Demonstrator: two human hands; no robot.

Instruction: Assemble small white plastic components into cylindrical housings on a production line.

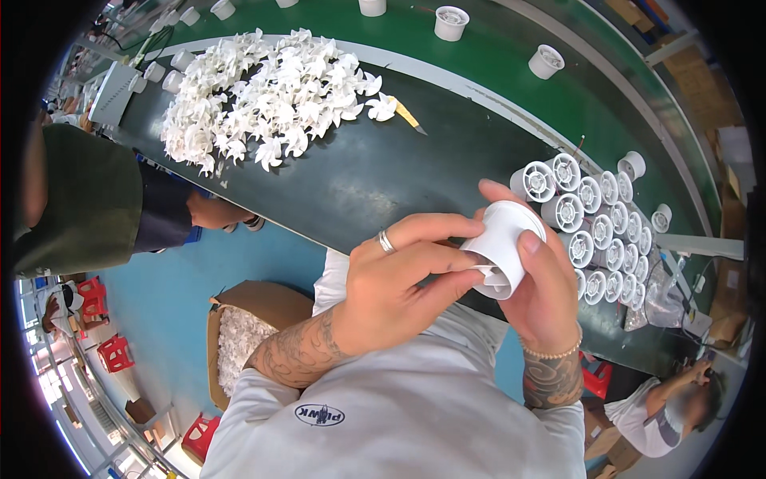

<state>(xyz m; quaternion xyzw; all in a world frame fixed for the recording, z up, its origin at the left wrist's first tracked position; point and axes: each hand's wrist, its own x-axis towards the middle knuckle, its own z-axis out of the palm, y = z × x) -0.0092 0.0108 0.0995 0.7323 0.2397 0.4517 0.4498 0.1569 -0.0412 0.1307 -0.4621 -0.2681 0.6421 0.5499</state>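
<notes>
My right hand (550, 291) is wrapped round a white plastic cylindrical fan housing (504, 233), tilted with its open end toward my left hand. At that opening, the thumb and fingers of my left hand (399, 279) are pinched together. Between and just past the fingertips shows a white bladed fan wheel (496, 281), partly inside the housing and largely hidden by the fingers. A big heap of similar white fan wheels (279, 92) lies on the dark bench (359, 180), beyond my left hand. Rows of white round fans (590, 195) stand stacked beyond my right hand.
A yellow-handled knife (408, 116) lies beside the heap. Along the back runs a green conveyor (491, 68) carrying white housings (452, 24). A cardboard box (214, 351) of white pieces stands low on my left. Other people (80, 191) are at the left and lower right.
</notes>
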